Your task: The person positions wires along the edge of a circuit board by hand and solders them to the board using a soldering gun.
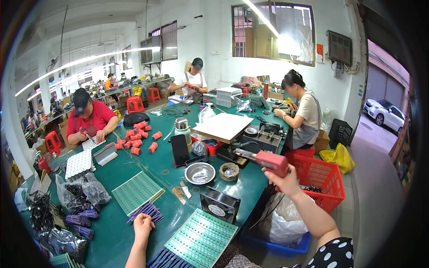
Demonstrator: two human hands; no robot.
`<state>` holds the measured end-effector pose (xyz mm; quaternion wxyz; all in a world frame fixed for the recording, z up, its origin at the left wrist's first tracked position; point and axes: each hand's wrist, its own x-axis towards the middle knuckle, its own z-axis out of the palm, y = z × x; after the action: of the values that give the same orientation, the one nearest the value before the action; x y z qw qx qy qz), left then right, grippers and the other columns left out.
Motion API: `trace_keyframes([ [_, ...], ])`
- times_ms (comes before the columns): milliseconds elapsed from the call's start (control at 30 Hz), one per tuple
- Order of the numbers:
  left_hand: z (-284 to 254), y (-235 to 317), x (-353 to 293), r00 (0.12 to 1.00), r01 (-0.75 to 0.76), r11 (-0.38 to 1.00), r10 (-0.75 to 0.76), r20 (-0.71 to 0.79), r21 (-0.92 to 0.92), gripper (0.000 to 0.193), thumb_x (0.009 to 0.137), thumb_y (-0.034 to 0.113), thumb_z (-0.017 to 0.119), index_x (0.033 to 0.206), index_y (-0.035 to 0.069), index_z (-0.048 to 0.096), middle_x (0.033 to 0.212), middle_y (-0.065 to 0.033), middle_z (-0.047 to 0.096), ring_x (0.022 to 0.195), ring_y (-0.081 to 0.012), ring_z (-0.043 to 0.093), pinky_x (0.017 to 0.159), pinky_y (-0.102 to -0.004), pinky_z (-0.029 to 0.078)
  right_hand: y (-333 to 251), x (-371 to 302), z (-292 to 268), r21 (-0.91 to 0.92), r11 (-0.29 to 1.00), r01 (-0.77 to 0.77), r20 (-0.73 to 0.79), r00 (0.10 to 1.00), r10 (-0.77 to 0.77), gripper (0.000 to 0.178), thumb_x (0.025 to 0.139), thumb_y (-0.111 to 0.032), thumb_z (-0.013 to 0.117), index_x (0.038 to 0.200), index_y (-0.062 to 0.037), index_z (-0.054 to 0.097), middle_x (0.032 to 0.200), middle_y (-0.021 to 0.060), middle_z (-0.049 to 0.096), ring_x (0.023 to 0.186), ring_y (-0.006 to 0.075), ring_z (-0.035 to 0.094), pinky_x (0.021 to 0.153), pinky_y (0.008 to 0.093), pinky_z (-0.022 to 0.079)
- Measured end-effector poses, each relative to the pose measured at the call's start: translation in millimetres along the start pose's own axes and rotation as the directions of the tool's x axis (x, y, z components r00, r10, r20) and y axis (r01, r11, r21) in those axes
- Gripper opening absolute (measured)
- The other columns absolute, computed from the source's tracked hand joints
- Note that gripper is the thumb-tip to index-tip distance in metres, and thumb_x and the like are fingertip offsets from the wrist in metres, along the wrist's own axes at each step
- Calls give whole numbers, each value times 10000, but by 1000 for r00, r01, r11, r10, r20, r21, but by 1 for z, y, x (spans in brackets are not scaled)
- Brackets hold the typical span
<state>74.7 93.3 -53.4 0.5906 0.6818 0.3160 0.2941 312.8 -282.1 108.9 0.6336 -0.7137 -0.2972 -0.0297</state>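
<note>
My right hand [286, 181] is raised at the right, wrapped round the red handle of a soldering gun [273, 163] whose metal end points left. My left hand [143, 224] has its fingers curled onto a bundle of blue and purple wires [151, 211]. A green circuit board panel [203, 237] lies tilted right in front of me, with more dark wires [167, 260] along its lower left edge. Beyond the left hand is a stack of similar green panels [137, 193]. A black cooling fan [220, 205] stands against the near panel's far edge.
Past the fan sit a metal dish [199, 168], a round brown holder [229, 171] and a phone [179, 149]. Red spools [136, 151] lie farther back. A red crate [333, 183] and a blue bin [275, 250] stand at the right. Three co-workers sit round the table.
</note>
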Motion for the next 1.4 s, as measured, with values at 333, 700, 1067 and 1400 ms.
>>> trace_keyframes([
  [333,0,-1,5,995,-75,997,73,64,36,60,798,28,530,751,5,561,533,-41,561,439,-76,477,413,-221,333,-112,-22,-55,-129,982,139,109,986,-126,235,766,-121,692,955,-11,607,850,25,655,553,50,545,458,193,426],
  [700,-1,-8,12,986,-140,990,140,86,-10,73,767,50,575,734,9,626,523,-21,555,454,-66,485,433,-215,337,-190,-51,-55,-266,951,154,128,984,-124,272,740,-111,686,972,4,602,816,74,654,506,74,549,429,206,429],
  [1067,7,-10,9,985,-164,986,162,60,19,77,756,62,605,733,-5,637,509,-28,559,445,-73,509,434,-221,367,-59,-142,5,421,890,-176,154,981,121,400,789,-47,603,1165,0,476,930,167,627,594,127,580,508,235,461],
  [1400,4,-9,11,983,-168,983,162,81,74,53,795,34,564,760,7,594,534,-30,565,467,-75,515,446,-218,371,8,-192,20,577,708,-408,286,912,292,467,793,-14,574,1236,-36,425,1036,196,574,672,198,575,567,292,475],
])
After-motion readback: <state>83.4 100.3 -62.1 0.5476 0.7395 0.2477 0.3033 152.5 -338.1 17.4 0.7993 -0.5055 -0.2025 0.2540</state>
